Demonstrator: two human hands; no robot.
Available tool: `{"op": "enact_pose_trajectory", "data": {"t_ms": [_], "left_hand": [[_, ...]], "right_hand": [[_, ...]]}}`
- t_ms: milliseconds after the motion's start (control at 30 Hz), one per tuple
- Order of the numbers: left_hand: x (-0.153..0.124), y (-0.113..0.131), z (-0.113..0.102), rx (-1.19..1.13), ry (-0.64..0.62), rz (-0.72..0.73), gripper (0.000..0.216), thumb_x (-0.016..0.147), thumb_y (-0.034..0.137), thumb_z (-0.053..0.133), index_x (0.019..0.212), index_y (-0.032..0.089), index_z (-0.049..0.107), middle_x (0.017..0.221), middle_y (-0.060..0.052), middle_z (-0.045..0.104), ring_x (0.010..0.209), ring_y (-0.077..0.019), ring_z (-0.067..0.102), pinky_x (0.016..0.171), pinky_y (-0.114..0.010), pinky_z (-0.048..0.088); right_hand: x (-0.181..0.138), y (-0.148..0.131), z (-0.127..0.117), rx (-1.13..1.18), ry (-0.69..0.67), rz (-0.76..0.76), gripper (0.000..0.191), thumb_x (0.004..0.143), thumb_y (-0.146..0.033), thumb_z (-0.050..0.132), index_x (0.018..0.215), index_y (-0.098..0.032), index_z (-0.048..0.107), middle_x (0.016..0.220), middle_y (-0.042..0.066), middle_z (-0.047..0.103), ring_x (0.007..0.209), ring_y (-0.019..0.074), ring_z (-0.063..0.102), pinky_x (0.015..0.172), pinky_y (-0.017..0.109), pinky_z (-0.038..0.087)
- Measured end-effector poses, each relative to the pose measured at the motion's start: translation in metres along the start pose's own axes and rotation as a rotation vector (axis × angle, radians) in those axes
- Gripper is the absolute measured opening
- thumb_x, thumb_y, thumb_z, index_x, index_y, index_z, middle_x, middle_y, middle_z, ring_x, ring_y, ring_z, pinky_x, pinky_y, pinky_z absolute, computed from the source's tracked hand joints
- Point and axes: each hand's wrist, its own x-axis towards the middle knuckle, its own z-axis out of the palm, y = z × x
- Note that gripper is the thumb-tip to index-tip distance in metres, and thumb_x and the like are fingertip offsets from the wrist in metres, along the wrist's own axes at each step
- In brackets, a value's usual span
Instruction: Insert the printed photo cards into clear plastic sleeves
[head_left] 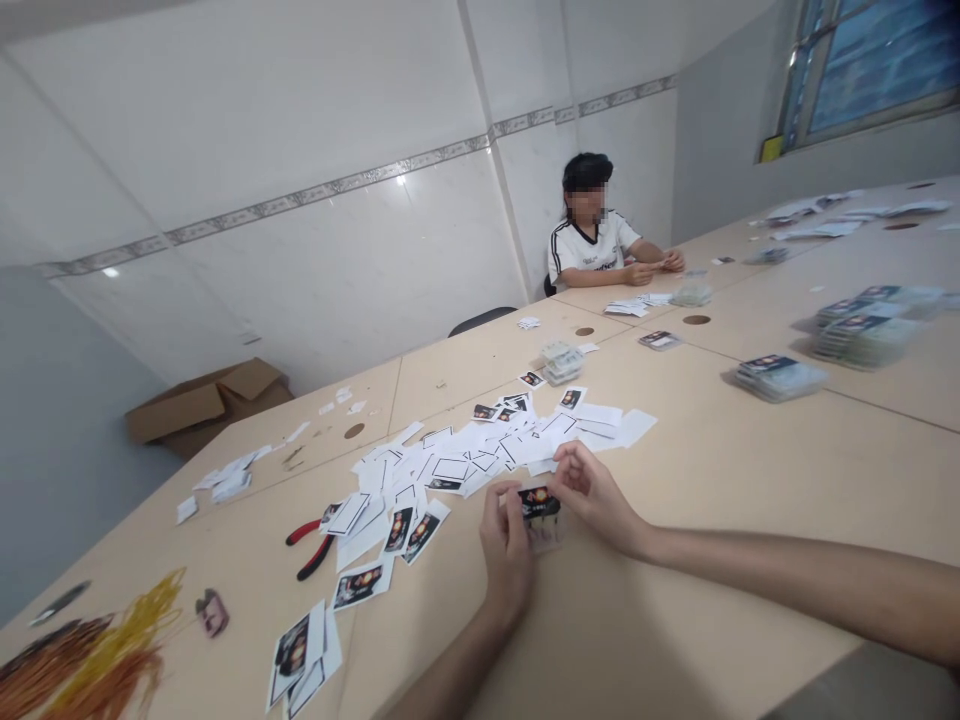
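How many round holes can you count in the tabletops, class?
5 round holes: this one lies left of the white paper scraps, two more lie near the seated person, and two at the far right. Scraps may hide others.

White tiled walls (300, 200) (window (870, 70) upper right)

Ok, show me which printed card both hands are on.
It's the dark-printed card between the left hand and right hand. Both hands' fingers touch it, while the other cards lie loose on the table among white paper scraps.
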Motion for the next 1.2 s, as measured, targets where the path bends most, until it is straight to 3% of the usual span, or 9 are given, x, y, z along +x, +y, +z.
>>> {"op": "enact_pose_trajectory", "data": {"t_ms": [300, 833, 1200], "left_hand": [[0.0023, -0.0001, 0.0001, 0.0, 0.013, -0.002, 0.022, 0.078, 0.039, 0.04, 0.082, 0.019, 0.048, 0.064, 0.003, 0.055, 0.057, -0.011, 0.054, 0.05, -0.019, 0.042], [0.0006, -0.0026, 0.0009, 0.057, 0.027, 0.033, 0.024, 0.08, 0.039, 0.037, 0.087, 0.018, 0.046, 0.067, 0.001, 0.058, 0.058, -0.0119, 0.056, 0.051, -0.021, 0.044], [0.0012, -0.0017, 0.0026, 0.035, 0.027, 0.022, 0.025, 0.079, 0.039, 0.038, 0.086, 0.017, 0.047, 0.068, 0.0, 0.057, 0.059, -0.0127, 0.056, 0.051, -0.021, 0.044]], "right_hand": [[0.0024, 0.0028, -0.0013, 0.004, -0.024, -0.029, 0.023, 0.074, -0.032, 0.052, 0.086, -0.021, 0.035, 0.066, -0.003, 0.046, 0.061, 0.0114, 0.047, 0.058, 0.024, 0.04], [0.0029, -0.0025, -0.0026, -0.033, -0.032, -0.018, 0.022, 0.074, -0.021, 0.05, 0.089, -0.021, 0.033, 0.067, -0.004, 0.047, 0.059, 0.0096, 0.046, 0.056, 0.022, 0.039], [0.0045, -0.0019, -0.0035, -0.076, -0.034, -0.039, 0.021, 0.074, -0.022, 0.05, 0.088, -0.021, 0.034, 0.066, -0.003, 0.045, 0.057, 0.0097, 0.045, 0.054, 0.023, 0.039]]}}
